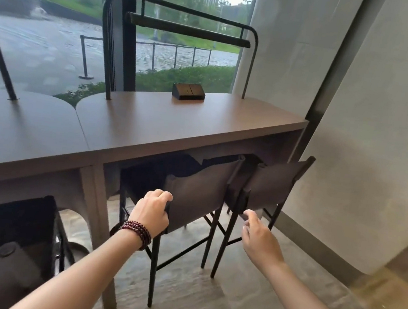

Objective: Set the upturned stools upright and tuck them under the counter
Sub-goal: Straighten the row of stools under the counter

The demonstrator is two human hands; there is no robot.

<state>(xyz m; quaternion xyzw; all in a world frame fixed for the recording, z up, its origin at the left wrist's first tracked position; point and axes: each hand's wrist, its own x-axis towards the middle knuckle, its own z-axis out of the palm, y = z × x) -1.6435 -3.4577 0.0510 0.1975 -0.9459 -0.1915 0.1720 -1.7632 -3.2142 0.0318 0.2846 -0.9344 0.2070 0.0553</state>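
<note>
Stool (pixel 200 195) upright, partly under counter (pixel 175 127); left hand (pixel 152 212) grips its back.

1 cam only, head-worn, wide-angle, so no 2nd view to overlap with. It sits above counter (pixel 201 128) height, facing the window (pixel 44 45), pitched forward and down. Close range: both forearms enter from the bottom edge, left hand (pixel 151 210) and right hand (pixel 259 238) in the lower middle. Countertop spans mid frame, middle stool (pixel 197 197) and right stool (pixel 273 186) just below it, a 3rd stool (pixel 3 232) cropped at bottom left, wall (pixel 381 124) on the right.
</note>
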